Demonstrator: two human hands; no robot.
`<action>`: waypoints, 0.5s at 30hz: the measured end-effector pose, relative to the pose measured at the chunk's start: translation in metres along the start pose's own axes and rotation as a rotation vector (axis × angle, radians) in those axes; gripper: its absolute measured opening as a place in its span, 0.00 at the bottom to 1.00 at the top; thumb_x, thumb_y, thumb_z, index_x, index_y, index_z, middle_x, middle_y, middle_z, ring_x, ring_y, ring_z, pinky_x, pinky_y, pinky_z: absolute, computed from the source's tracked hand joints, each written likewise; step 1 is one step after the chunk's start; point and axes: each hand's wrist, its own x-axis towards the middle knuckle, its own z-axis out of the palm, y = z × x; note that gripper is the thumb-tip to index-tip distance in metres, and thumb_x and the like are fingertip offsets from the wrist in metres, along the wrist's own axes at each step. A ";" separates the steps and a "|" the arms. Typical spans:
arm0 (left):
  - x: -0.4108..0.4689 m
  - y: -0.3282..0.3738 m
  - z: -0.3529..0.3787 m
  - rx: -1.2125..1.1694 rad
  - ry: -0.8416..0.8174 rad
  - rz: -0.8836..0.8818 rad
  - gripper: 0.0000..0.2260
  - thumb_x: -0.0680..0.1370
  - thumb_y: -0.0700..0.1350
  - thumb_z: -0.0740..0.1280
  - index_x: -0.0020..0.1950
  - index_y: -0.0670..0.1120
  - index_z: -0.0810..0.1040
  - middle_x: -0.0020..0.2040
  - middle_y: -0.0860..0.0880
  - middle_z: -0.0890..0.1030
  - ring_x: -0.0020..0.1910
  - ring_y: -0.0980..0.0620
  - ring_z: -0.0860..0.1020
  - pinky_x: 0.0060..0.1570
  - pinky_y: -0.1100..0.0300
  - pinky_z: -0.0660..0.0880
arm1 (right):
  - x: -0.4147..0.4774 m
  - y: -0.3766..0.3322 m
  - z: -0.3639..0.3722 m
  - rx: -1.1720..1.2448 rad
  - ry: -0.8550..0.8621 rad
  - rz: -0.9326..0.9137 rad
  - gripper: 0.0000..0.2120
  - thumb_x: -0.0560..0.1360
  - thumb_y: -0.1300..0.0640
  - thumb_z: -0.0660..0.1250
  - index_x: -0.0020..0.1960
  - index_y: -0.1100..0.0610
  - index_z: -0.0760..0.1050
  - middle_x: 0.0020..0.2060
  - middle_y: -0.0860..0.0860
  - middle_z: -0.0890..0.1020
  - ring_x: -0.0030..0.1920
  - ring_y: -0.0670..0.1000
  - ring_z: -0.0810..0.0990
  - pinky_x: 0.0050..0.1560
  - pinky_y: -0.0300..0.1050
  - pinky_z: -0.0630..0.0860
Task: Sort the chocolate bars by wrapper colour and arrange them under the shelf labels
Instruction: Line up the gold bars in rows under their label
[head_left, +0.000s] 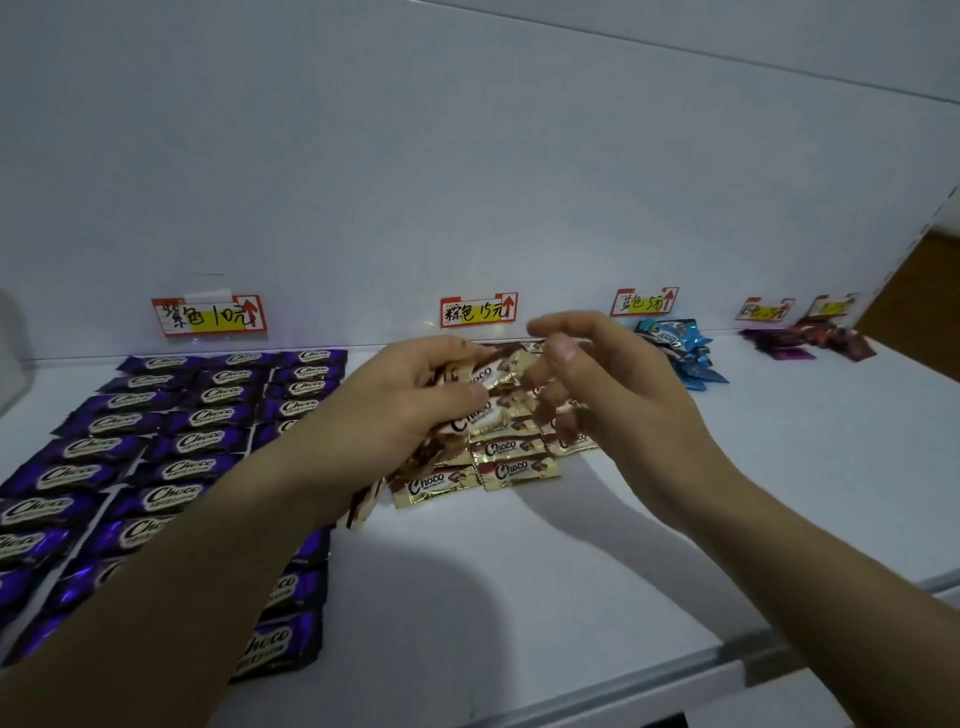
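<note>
l hand (410, 400): fingers clamped round held gold bars (485, 382), count unclear
r hand (613, 395): fingers half curled just right of that bunch; gripping or not, can't tell (blur)
flat gold bars (511, 470): 4+ below fingertips, each "choco"
purple bars (171, 447): 3 cols left of l fingers, "choco", arm hides some
blue bars (680, 353): pile right of r fingers
label 1 (210, 316): "10元"
label 2 (479, 310): "15元"
label 3 (645, 301): "5元"
label 4 (764, 309), label 5 (834, 305): blurred
</note>
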 end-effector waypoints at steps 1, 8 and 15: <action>-0.001 -0.001 0.002 0.048 -0.021 0.035 0.13 0.81 0.37 0.64 0.62 0.51 0.78 0.45 0.49 0.87 0.40 0.51 0.85 0.35 0.62 0.80 | 0.007 -0.005 0.002 -0.013 -0.039 0.023 0.10 0.78 0.50 0.69 0.57 0.52 0.80 0.38 0.57 0.80 0.38 0.50 0.79 0.38 0.45 0.74; 0.001 -0.007 0.000 0.193 -0.001 0.056 0.12 0.82 0.41 0.65 0.62 0.55 0.74 0.46 0.53 0.86 0.42 0.55 0.85 0.38 0.62 0.79 | 0.014 -0.004 -0.003 -0.098 0.051 -0.044 0.07 0.75 0.65 0.72 0.51 0.56 0.83 0.40 0.59 0.84 0.38 0.57 0.81 0.37 0.51 0.79; 0.019 -0.018 -0.002 -0.510 0.100 -0.291 0.11 0.81 0.44 0.62 0.61 0.43 0.78 0.36 0.46 0.76 0.24 0.53 0.70 0.21 0.66 0.62 | -0.007 0.032 -0.063 -0.372 -0.016 0.106 0.09 0.77 0.65 0.69 0.46 0.51 0.81 0.38 0.48 0.85 0.39 0.46 0.81 0.39 0.36 0.73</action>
